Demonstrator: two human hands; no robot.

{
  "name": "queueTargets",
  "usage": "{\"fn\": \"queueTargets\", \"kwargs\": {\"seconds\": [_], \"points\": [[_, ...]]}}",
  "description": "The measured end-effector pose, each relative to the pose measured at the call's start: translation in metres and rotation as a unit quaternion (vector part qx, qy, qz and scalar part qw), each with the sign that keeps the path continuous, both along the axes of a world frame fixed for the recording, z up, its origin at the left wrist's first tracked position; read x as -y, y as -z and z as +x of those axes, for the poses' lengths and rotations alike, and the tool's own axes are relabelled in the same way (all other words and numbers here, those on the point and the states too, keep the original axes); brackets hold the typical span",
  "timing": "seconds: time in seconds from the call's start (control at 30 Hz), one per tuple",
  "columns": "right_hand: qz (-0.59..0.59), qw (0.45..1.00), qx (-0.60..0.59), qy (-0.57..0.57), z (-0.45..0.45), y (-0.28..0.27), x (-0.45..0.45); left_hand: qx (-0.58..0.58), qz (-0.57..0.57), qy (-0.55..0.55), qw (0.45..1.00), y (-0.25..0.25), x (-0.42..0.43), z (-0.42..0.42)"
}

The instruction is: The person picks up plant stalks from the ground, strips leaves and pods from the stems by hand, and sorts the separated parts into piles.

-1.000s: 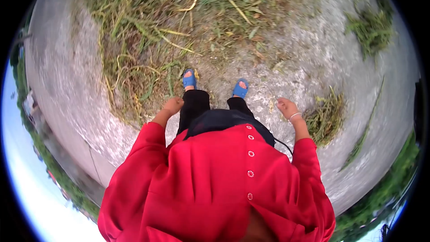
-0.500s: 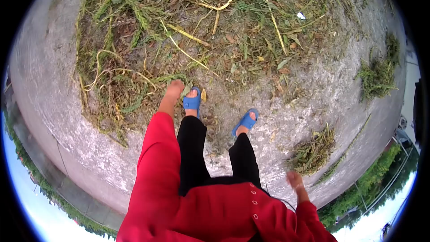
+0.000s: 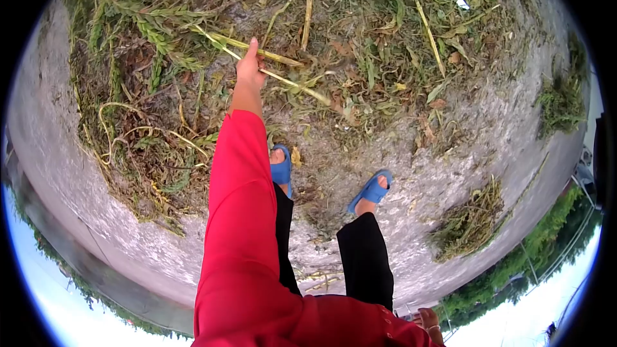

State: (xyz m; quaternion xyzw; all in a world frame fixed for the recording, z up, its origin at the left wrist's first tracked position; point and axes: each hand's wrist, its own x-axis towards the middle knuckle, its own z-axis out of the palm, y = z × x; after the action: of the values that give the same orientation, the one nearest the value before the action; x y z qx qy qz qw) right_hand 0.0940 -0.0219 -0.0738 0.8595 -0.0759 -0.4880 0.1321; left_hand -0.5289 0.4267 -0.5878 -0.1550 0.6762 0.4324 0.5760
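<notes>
Having swung forward, the left hand (image 3: 250,67) is clasping the pale stalk (image 3: 295,85) near mid-length, probably for balance; withered plants (image 3: 153,42) are lying around it. Well behind, the right hand (image 3: 429,320) is hanging, grip unclear.

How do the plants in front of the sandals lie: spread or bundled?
Spread: stalks and leaves lie scattered over the ground, pointing in many directions.

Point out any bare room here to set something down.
Mostly bare: rough grey ground between the right blue open-toed sandal and the small green-brown plant clump; also left of the red fabric sleeve, nearer than the large green-and-yellow plant heap. Crowded: that heap, around the left hand.
</notes>
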Motion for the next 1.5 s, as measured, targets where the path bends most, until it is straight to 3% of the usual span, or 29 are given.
{"fn": "queueTargets", "kwargs": {"seconds": [0.07,0.1,0.2,0.23,0.3,0.33,0.4,0.47,0.57,0.63,0.67,0.73,0.8,0.87,0.9,0.93,0.97,1.0,1.03,1.1,1.17,1.23,1.37,1.4,1.43,1.47,1.5], "points": [[0.001,1.0,-0.013,0.001,-0.003,-0.001,0.0,0.051,0.028,0.006,0.998,0.014,-0.009,-0.005],[0.01,1.0,-0.016,-0.009,-0.005,-0.001,-0.001,0.021,0.006,-0.036,0.999,0.002,-0.016,0.003],[-0.015,1.0,-0.006,-0.01,0.001,0.003,-0.01,0.073,0.064,-0.2,0.975,-0.059,-0.014,0.03],[-0.017,1.0,0.016,-0.02,0.003,0.006,-0.017,0.054,0.039,-0.196,0.978,-0.078,-0.004,0.036],[0.045,0.996,0.0,-0.076,0.032,0.028,-0.036,0.045,0.148,-0.185,0.97,-0.071,0.048,0.043],[0.077,0.992,-0.009,-0.104,0.045,0.035,-0.045,0.033,0.133,-0.19,0.972,-0.086,0.072,0.061],[0.126,0.887,-0.03,-0.444,0.078,0.076,-0.097,0.033,0.042,-0.138,0.989,-0.141,0.111,0.119],[0.243,0.897,-0.029,-0.367,-0.009,0.087,-0.228,0.135,0.06,-0.065,0.987,-0.187,0.175,0.209],[0.364,0.841,-0.18,-0.358,-0.105,0.104,-0.348,0.313,0.053,-0.047,0.947,-0.257,0.242,0.332],[0.329,0.761,-0.239,-0.506,-0.155,0.11,-0.373,0.402,0.058,-0.025,0.913,-0.29,0.255,0.385],[0.281,0.771,-0.244,-0.516,-0.168,0.125,-0.365,0.427,0.063,-0.005,0.902,-0.305,0.254,0.404],[0.229,0.719,-0.214,-0.62,-0.189,0.136,-0.344,0.438,0.104,0.037,0.892,-0.335,0.238,0.433],[0.221,0.715,-0.144,-0.648,-0.193,0.126,-0.336,0.458,0.123,0.053,0.879,-0.361,0.227,0.455],[0.219,0.802,-0.177,-0.526,-0.172,0.106,-0.335,0.497,0.102,0.042,0.861,-0.389,0.231,0.474],[0.219,0.839,-0.193,-0.459,-0.162,0.095,-0.332,0.477,0.132,0.082,0.865,-0.41,0.226,0.473],[0.269,0.839,-0.19,-0.434,-0.155,0.078,-0.328,0.364,0.284,0.231,0.857,-0.418,0.227,0.471],[0.32,0.835,-0.187,-0.407,-0.149,0.057,-0.326,0.228,0.419,0.367,0.798,-0.424,0.226,0.465],[0.372,0.827,-0.184,-0.38,-0.141,0.039,-0.323,0.079,0.531,0.482,0.692,-0.431,0.222,0.455],[0.412,0.798,-0.155,-0.411,-0.127,0.029,-0.319,0.123,0.42,0.624,0.647,-0.469,0.195,0.42],[0.487,0.739,-0.08,-0.459,-0.098,-0.001,-0.315,0.051,0.34,0.647,0.68,-0.449,0.205,0.41],[0.525,0.748,-0.054,-0.403,-0.067,-0.029,-0.312,-0.144,0.338,0.617,0.696,-0.473,0.193,0.364],[0.554,0.767,-0.062,-0.316,-0.039,-0.057,-0.308,-0.226,0.31,0.574,0.723,-0.493,0.195,0.322],[0.563,0.776,-0.066,-0.277,0.024,-0.107,-0.294,-0.33,0.31,0.485,0.748,-0.541,0.216,0.254],[0.573,0.774,-0.076,-0.26,0.037,-0.123,-0.29,-0.444,0.335,0.442,0.703,-0.562,0.218,0.243],[0.582,0.771,-0.087,-0.244,0.049,-0.14,-0.287,-0.507,0.308,0.397,0.7,-0.586,0.22,0.234],[0.595,0.769,-0.058,-0.224,0.058,-0.155,-0.281,-0.644,0.29,0.381,0.597,-0.609,0.217,0.224],[0.607,0.767,-0.029,-0.204,0.068,-0.172,-0.274,-0.737,0.224,0.341,0.539,-0.637,0.214,0.225]]}}
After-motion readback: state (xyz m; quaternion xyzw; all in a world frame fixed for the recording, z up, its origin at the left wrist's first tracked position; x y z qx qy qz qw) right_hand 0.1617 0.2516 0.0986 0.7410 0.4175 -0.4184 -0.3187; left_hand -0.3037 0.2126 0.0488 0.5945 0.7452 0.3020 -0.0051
